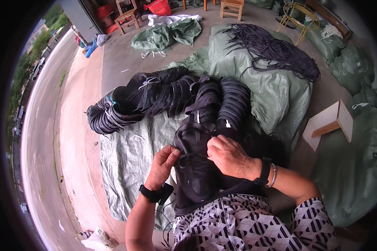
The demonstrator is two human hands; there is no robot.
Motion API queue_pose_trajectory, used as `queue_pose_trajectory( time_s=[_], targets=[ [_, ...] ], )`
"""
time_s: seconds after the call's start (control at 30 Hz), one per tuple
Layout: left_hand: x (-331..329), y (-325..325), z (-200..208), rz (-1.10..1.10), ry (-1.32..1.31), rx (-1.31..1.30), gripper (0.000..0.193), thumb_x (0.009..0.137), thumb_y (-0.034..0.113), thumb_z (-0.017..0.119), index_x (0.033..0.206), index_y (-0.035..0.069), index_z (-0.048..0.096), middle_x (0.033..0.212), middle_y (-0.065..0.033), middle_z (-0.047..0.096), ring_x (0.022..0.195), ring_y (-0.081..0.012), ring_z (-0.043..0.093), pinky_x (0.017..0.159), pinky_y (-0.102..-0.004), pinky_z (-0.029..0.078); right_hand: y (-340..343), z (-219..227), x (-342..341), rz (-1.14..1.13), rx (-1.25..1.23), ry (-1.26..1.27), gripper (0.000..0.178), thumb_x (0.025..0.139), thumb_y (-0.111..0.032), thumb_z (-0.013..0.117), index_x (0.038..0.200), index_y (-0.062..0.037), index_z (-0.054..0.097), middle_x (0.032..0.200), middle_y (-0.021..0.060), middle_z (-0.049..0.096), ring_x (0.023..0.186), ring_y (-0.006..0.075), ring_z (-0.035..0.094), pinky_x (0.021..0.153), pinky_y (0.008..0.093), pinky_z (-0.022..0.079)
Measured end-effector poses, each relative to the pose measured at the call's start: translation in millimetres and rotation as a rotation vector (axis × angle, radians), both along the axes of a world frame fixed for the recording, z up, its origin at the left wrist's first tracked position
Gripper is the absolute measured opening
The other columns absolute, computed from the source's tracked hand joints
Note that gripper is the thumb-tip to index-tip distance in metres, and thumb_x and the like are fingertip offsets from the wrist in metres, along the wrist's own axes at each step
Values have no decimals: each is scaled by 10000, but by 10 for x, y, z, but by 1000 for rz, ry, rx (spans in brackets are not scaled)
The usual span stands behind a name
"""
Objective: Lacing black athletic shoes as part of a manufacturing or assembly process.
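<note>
A black shoe upper [194,178] lies across my lap, its mesh part pointing toward me. My left hand [164,164] pinches thumb against forefinger at its left edge. On the other side my right hand [229,157] is closed, fingertips pressed together. A thin black shoelace [192,155] crosses the upper between both hands, its ends seeming to run into the fingers. Just beyond lies another black upper [189,138]. Two long rows of nested black uppers, the left [206,94] and the right [234,100], stretch away from my knees.
More nested uppers [155,96], tied with pale cord, lie at left on a green woven sheet [132,167]. A heap of black laces [276,50] rests on a green sack [276,98]. An angled wooden board piece [333,123] stands right, near filled green sacks [352,167]. Wooden chairs [127,16] stand behind.
</note>
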State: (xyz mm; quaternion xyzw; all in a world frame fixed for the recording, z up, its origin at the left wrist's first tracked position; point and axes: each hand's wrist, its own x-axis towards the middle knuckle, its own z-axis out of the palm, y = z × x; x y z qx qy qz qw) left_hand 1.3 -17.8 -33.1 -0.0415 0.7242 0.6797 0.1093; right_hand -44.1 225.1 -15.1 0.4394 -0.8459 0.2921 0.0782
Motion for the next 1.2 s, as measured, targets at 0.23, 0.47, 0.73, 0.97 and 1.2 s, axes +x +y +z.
queue_pose_trajectory(
  time_s=[0.23,0.47,0.73,0.97,1.2],
  targets=[
    [-12,-11,54,-37,0,-4,204,945,228,550,813,73,542,738,94,453,693,-25,377,635,-195,328,-33,117,24,34,-51,-544,111,838,-95,591,828,-25,505,826,131,558,759,334,598,678,431,480],
    [-21,101,66,22,-14,-42,176,936,193,551,811,69,543,740,98,461,689,-17,371,614,-188,317,-269,162,-353,-56,-82,-275,86,826,-141,594,880,-80,621,819,106,611,762,322,625,680,419,500],
    [-23,185,77,140,201,-482,148,861,135,608,774,37,539,654,-36,535,580,-120,466,567,-274,397,-517,-36,-377,-2,-92,-452,131,777,-153,622,886,-109,678,745,95,665,714,286,655,661,365,511],
    [-138,21,51,7,-58,83,216,887,229,656,737,113,552,653,69,515,574,-17,426,510,-185,324,-506,-61,-343,-4,-140,-488,144,766,-154,630,891,-103,680,754,95,669,725,275,660,669,350,509],
    [-170,60,159,-14,-204,70,265,908,326,614,751,118,564,650,72,495,558,-25,417,519,-193,332,-379,-21,-522,-28,-87,-558,126,743,-219,640,798,-111,676,776,79,673,755,274,658,691,372,505]
  ],
)
